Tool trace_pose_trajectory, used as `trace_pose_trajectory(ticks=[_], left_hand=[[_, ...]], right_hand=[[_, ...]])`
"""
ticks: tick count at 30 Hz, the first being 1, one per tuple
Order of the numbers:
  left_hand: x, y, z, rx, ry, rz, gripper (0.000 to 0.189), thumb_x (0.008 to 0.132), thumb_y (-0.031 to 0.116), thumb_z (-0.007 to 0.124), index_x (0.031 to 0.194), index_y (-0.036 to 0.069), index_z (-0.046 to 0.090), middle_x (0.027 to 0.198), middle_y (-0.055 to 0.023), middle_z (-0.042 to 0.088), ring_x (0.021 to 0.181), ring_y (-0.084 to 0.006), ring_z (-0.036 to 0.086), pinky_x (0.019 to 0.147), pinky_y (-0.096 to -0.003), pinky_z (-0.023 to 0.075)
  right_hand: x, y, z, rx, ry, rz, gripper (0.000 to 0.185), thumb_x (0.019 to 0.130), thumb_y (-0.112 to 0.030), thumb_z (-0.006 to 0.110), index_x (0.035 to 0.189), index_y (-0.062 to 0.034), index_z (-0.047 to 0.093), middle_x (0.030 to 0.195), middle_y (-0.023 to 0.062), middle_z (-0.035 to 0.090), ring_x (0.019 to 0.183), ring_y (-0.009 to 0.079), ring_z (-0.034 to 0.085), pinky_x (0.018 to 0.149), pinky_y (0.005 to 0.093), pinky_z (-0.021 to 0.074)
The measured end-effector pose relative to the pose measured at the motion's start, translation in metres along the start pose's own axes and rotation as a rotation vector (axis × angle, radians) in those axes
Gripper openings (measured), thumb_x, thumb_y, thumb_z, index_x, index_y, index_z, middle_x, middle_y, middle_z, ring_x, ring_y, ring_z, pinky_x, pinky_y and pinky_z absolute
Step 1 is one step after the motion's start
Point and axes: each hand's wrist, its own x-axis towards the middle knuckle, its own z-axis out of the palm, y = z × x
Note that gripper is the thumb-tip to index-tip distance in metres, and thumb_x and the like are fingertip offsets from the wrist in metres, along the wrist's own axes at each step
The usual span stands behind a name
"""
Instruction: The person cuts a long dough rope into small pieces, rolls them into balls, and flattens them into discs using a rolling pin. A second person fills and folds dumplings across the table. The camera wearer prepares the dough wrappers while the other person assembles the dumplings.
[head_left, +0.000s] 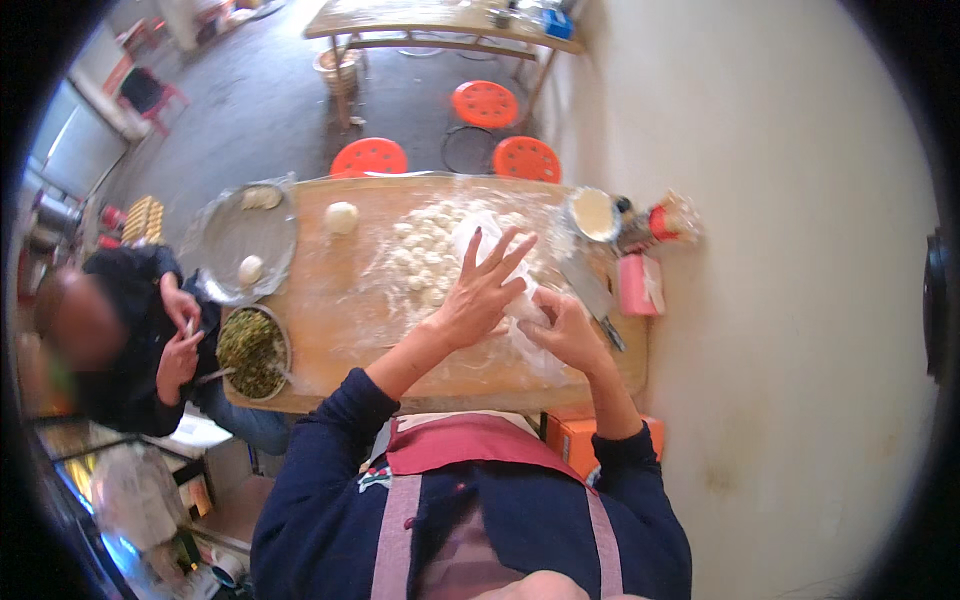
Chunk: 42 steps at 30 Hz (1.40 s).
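A thin white plastic bag (478, 227) hangs crumpled between my hands above the floured wooden table (319, 300). My right hand (566, 330) pinches the bag between thumb and fingers. Spread wide, my left hand (480, 296) lies over the bag's near side; whether its thumb touches the plastic is hidden. Many small dough pieces (420, 262) cover the tabletop beneath and beyond my hands, dusted with flour. A larger ball of dough (341, 217) sits apart on the left. To the right of my hands lies a cleaver (587, 283) with a dark handle.
At left, a co-worker's hands (181, 322) hold a small pale piece. Near them are a bowl of green filling (251, 349) and a plastic-lined round tray (247, 232). A bowl of flour (594, 213) and a pink box (637, 285) stand right. Orange stools (526, 159) stand beyond.
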Motion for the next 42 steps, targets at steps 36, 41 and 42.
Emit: trace_pose_trajectory(ticks=[36,41,42], left_hand=[[-0.149,-0.4,0.085,0.475,0.185,-0.596,0.065,0.081,0.049,0.081,0.137,0.022,0.062,0.142,-0.0189,0.056,0.138,-0.0407,0.05,0.107,-0.0619,0.0408],[-0.154,-0.428,0.049,0.473,0.043,-0.668,0.073,0.085,0.048,0.08,0.148,0.02,0.057,0.156,-0.0224,0.049,0.146,-0.0398,0.044,0.108,-0.0661,0.0372],[-0.13,-0.391,0.051,0.459,0.023,-0.673,0.075,0.087,0.043,0.08,0.152,0.018,0.051,0.159,-0.0228,0.045,0.15,-0.0401,0.039,0.112,-0.0667,0.0337]], right_hand=[[0.082,0.063,0.17,-0.283,0.158,-0.196,0.044,0.088,0.009,0.059,0.131,0.0002,0.061,0.13,0.024,0.065,0.123,0.0438,0.061,0.106,0.0511,0.0492],[0.02,0.117,0.144,-0.376,0.297,0.061,0.04,0.093,0.006,0.057,0.132,0.0021,0.062,0.127,0.0236,0.067,0.123,0.0431,0.062,0.107,0.0493,0.049],[-0.008,0.129,0.134,-0.385,0.381,0.169,0.039,0.094,0.005,0.057,0.132,0.0023,0.062,0.129,0.0236,0.066,0.123,0.043,0.062,0.107,0.0491,0.0488]])
